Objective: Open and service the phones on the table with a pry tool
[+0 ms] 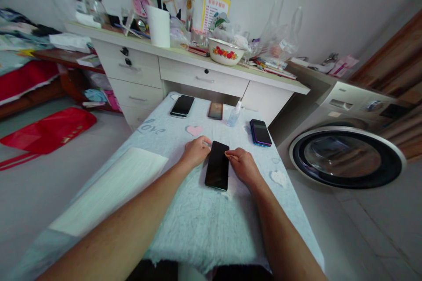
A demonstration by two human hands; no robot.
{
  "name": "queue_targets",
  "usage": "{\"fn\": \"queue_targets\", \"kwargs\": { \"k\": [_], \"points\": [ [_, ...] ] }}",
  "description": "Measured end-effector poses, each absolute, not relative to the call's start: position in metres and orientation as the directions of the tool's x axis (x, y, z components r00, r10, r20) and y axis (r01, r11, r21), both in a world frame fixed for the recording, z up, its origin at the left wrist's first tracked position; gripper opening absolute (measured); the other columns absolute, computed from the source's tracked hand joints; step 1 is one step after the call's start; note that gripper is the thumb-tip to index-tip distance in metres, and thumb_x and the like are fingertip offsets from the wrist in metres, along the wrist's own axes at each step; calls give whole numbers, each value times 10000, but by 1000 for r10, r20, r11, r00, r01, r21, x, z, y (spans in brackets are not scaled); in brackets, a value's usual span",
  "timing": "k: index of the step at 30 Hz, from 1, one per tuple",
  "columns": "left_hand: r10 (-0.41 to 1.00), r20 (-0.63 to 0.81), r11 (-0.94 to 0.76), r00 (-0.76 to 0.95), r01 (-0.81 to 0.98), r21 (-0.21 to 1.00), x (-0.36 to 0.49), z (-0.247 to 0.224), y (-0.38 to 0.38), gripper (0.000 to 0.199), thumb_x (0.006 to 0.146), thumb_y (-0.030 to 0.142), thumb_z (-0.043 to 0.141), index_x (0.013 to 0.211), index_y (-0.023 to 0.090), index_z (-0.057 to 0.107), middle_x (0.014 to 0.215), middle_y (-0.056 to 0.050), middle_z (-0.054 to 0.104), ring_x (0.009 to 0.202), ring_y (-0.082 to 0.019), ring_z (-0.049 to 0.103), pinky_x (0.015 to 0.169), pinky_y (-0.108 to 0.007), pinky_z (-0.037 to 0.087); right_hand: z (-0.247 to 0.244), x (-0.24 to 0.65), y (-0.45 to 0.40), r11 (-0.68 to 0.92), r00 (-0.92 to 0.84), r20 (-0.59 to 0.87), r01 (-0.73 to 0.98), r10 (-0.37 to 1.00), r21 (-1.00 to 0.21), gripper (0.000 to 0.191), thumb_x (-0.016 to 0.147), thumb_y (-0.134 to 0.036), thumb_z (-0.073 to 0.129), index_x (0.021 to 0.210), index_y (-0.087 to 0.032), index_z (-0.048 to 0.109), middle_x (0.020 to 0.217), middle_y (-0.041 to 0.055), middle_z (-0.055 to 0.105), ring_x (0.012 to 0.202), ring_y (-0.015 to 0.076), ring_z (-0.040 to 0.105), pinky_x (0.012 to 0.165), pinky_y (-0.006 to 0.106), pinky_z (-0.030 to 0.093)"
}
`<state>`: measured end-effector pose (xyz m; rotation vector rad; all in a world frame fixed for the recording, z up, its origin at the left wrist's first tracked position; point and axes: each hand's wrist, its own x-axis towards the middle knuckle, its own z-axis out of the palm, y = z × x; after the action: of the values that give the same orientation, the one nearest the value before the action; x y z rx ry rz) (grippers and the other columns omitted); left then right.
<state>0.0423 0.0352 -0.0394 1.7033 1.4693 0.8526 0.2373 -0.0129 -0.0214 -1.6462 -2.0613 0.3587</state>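
A black smartphone point(217, 167) lies screen up on the light blue cloth, between my two hands. My left hand point(197, 151) is closed at its upper left edge, fingers curled against the side. On the opposite side, my right hand point(243, 163) pinches the upper right edge with thumb and bent fingers. The screen is dark. Just beyond my left hand a pink heart point(194, 130) shows on the cloth. A small clear spray bottle point(234, 114) stands farther back, beside a pixelated brownish rectangular item point(215, 110).
Dark phones rest at the table's back left point(182, 106) and right, the right-hand phone point(260, 132) appearing stacked. A white sheet point(114, 191) covers part of the left side. Behind stands a white desk point(204, 74) with a flowered bowl point(226, 51); a washing machine point(346, 140) is at right.
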Motion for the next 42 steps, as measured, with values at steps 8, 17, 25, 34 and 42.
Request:
{"fn": "queue_targets", "kwargs": {
  "k": [8,17,25,34,42],
  "points": [
    [981,44,-159,189,650,743,44,-28,27,191,766,255,606,954,220,600,732,28,707,773,-167,658,733,-280,434,-21,246,-11,326,-250,211,766,945,-554,201,867,-170,584,988,-226,734,935,38,708,866,155,644,786,261,472],
    [982,67,-178,179,730,660,45,-27,24,212,797,244,571,1002,239,623,797,11,726,885,-195,649,829,-316,425,-30,243,-7,296,-173,272,803,947,-517,251,875,-139,548,1032,-217,729,915,56,643,836,154,613,770,260,465],
    [971,120,-236,205,768,595,44,-35,26,239,803,248,552,1017,242,659,829,-7,726,928,-230,620,854,-352,414,-24,246,-10,372,-267,263,742,927,-558,204,881,-186,582,1001,-217,744,878,44,651,818,144,609,757,258,459],
    [966,148,-257,210,778,573,44,-36,25,227,803,232,549,1012,246,635,821,7,717,912,-205,618,851,-329,403,-11,252,-17,294,-443,30,542,896,-787,182,815,-157,627,902,-238,765,855,19,654,781,124,630,723,239,499],
    [961,189,-275,202,786,553,42,-34,24,205,795,229,551,983,246,629,843,-2,711,909,-216,608,832,-335,398,-4,257,-21,134,-584,-100,345,806,-929,143,792,-334,683,855,-238,769,855,17,689,793,138,659,749,261,527]
  ]
}}
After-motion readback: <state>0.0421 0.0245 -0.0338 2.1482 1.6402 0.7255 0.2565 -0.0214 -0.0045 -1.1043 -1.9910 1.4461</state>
